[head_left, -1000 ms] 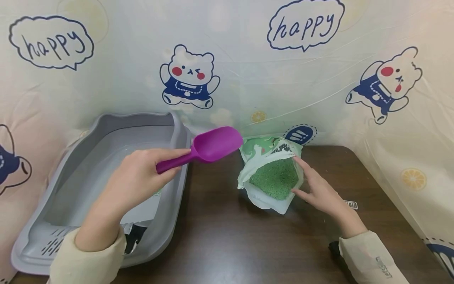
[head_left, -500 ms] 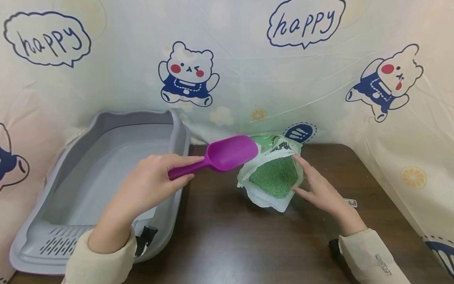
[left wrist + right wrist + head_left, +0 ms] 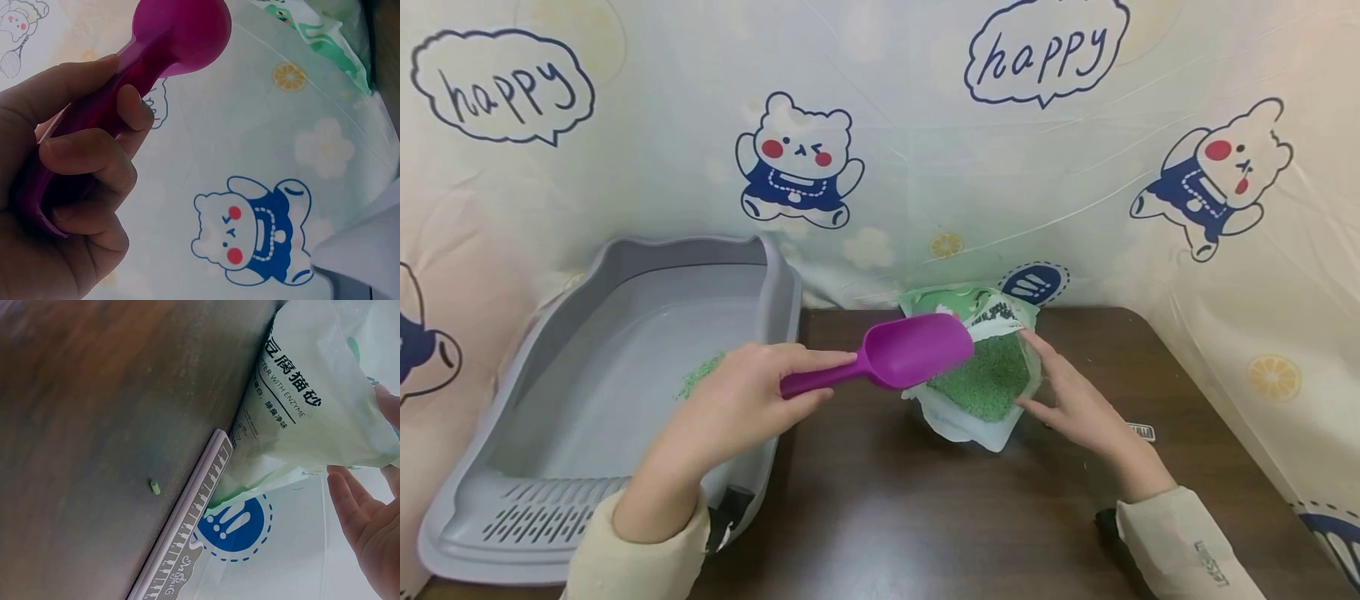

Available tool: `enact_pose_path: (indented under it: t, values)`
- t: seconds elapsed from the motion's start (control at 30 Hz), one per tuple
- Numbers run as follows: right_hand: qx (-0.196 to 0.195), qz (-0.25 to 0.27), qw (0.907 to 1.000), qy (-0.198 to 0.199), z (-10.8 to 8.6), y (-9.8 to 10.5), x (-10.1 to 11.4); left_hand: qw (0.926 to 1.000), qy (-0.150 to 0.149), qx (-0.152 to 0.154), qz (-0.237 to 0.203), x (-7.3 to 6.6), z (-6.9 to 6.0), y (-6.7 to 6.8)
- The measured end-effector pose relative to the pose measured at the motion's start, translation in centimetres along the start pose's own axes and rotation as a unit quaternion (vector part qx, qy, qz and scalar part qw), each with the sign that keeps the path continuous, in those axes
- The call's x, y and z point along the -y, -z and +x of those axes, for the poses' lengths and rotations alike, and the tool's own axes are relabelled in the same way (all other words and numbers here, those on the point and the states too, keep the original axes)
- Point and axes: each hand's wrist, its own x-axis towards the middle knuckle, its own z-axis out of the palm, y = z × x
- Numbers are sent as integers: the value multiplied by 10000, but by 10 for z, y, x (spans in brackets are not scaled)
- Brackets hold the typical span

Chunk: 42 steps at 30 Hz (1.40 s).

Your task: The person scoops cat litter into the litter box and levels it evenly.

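Observation:
My left hand (image 3: pixel 730 412) grips the handle of a purple scoop (image 3: pixel 917 350), its fingers wrapped round it in the left wrist view. The scoop's bowl shows bare purple inside and hangs over the left part of an opened cat litter bag (image 3: pixel 958 429). Green litter pellets (image 3: pixel 992 383) fill the bag's mouth. My right hand (image 3: pixel 1078 408) holds the bag's right side between thumb and fingers. In the right wrist view the bag (image 3: pixel 312 406) shows printed lettering, with fingers against its wall. A grey litter box (image 3: pixel 786 308) stands left, with a small patch of green pellets (image 3: pixel 700 375) inside.
A dark wooden table (image 3: pixel 880 517) lies under everything. Behind the bag hangs a patterned curtain (image 3: pixel 910 167). A flat pink-grey strip with a piano-key pattern (image 3: pixel 187 525) lies right of the bag. One loose green pellet (image 3: pixel 155 486) rests on the tabletop.
My left hand has carried the scoop rightward and a little down, from beside the litter box to over the bag's left edge. The right hand and the bag have stayed in place.

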Motion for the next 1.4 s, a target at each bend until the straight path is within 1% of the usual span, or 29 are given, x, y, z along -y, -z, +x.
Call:
enact_pose_path:
  t: [0.13,0.23,0.37,0.47,0.6,0.7,0.83,0.97,1.13,1.23,1.33,1.4]
  values:
    - [31,24,10000,-57,0,0,0,9999,-143,40,-56,0,1,-5]
    - [56,42,9999,-104,0,0,1,9996,-208,148,-126,0,1,-8]
    - [102,68,9998,-167,0,0,1,9989,-161,380,-235,-2,2,-13]
    - [118,90,9997,-186,0,0,2,9983,-147,491,-268,-3,3,-17]
    - [141,126,9996,-227,-1,0,2,9980,-263,515,-238,-5,5,-23]
    - [186,146,9993,-296,-1,0,2,9975,-330,545,-296,-5,6,-27]
    - [224,158,9990,-341,-1,-1,1,9966,-339,617,-432,-4,7,-35]
    - [163,100,9995,-257,-1,-1,1,9969,-322,616,-380,-5,11,-44]
    - [73,-11,9999,-131,-1,-2,0,9984,-291,467,-125,-10,14,-56]
    - [68,-26,9999,-115,-2,-3,-1,9991,-167,387,-58,-13,16,-62]
    - [54,-4,9999,-97,-1,-2,-1,9993,-2,366,-14,-17,20,-68]
    - [48,20,10000,-76,-1,-2,-1,9993,49,365,-25,-20,23,-73]
